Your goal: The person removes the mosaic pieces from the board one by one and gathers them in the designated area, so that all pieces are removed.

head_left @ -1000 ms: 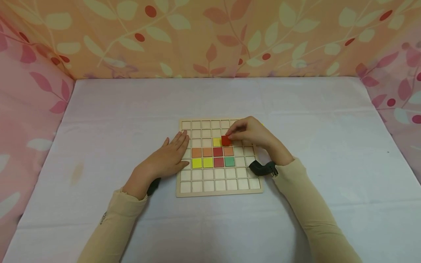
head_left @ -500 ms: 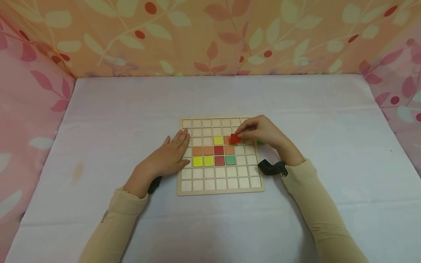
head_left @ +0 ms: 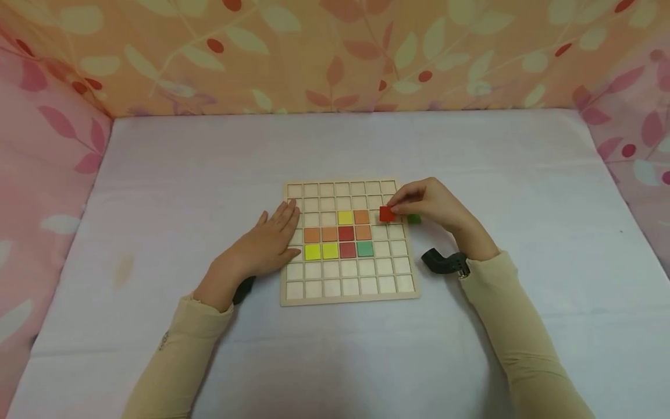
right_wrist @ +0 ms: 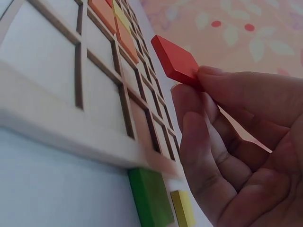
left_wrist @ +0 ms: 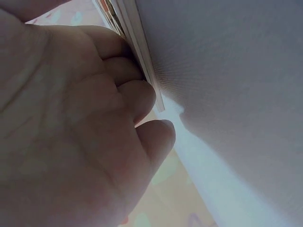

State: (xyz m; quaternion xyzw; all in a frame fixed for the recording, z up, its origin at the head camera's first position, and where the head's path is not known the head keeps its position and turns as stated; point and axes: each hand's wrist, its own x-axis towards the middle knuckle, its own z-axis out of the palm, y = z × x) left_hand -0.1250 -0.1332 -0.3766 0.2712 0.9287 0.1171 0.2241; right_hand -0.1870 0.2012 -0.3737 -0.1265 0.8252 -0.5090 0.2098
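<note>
My right hand (head_left: 438, 205) pinches a small red square tile (head_left: 386, 214) between thumb and fingers, above the right side of a pale wooden grid board (head_left: 349, 301). The right wrist view shows this red tile (right_wrist: 176, 59) raised off the grid and tilted. On the board's left edge rests my left hand (head_left: 264, 245), fingers extended over the rim; its fingertips lie along the board's side (left_wrist: 137, 42) in the left wrist view. Set in the grid are a yellow tile (head_left: 345, 217), an orange tile (head_left: 361, 217), a teal tile (head_left: 364, 249) and several more yellow, orange and red ones.
Just past the board's right rim lies a green tile (head_left: 414, 219), partly under my right hand. Close by it, a yellow tile (right_wrist: 183, 208) shows in the right wrist view. A white cloth (head_left: 335, 361) covers the table, with patterned curtains (head_left: 335, 58) behind and at both sides.
My right hand has moved to the right with the red tile, uncovering an orange tile in the grid and the green tile beside the board. The left hand has stayed in place.
</note>
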